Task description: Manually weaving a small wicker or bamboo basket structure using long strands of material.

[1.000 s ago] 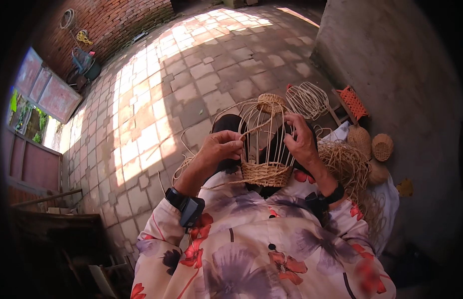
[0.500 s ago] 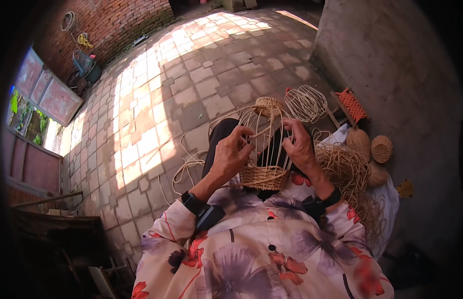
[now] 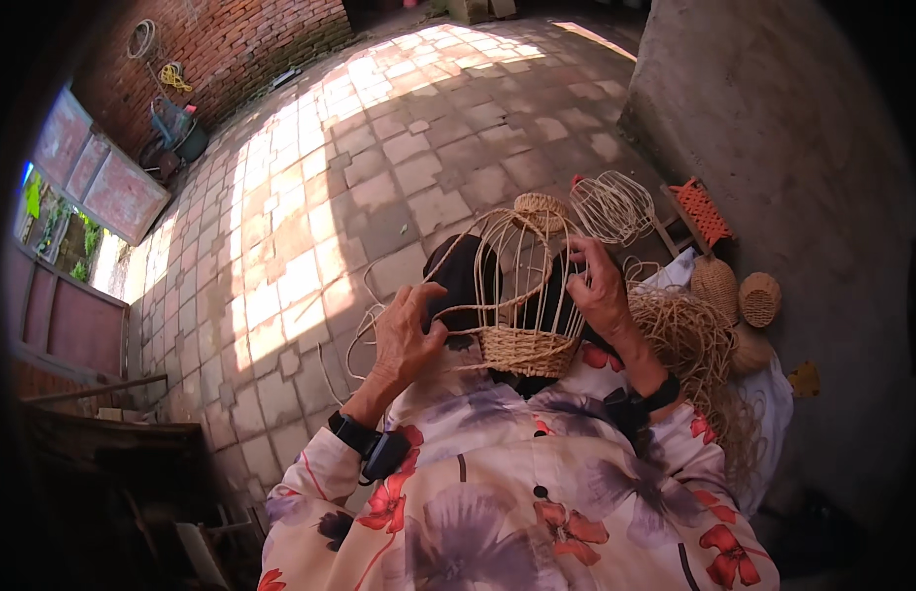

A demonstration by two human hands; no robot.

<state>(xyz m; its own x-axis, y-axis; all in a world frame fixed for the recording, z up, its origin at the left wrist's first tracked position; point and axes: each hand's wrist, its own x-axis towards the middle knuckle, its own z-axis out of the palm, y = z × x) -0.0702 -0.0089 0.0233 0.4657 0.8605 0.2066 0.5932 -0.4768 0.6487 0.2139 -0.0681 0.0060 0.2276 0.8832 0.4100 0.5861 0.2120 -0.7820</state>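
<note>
A half-woven basket [image 3: 529, 353] rests in my lap between my knees. Its lower band is woven from tan cord, and thin pale ribs rise from it toward a small woven ring [image 3: 542, 209] at the far end. On the basket's left, my left hand [image 3: 408, 330] is closed with fingers bent around a tan strand [image 3: 458, 311] that runs to the ribs. My right hand [image 3: 600, 288] is at the right side, its fingers curled around the ribs near their upper part. Those fingertips are partly hidden. Another loop of strand arcs over the left ribs.
To the right, a pile of loose tan cord [image 3: 679, 340] lies on white cloth [image 3: 770, 414], beside small woven pieces [image 3: 760, 299]. Beyond are a bare wire frame [image 3: 615, 209] and an orange woven seat [image 3: 701, 212] by the wall. Loose strands [image 3: 357, 350] trail on the paving at left.
My left hand has moved from the ribs outward to the left and nearer to me, drawing the strand along. My right hand stays at the right-hand ribs.
</note>
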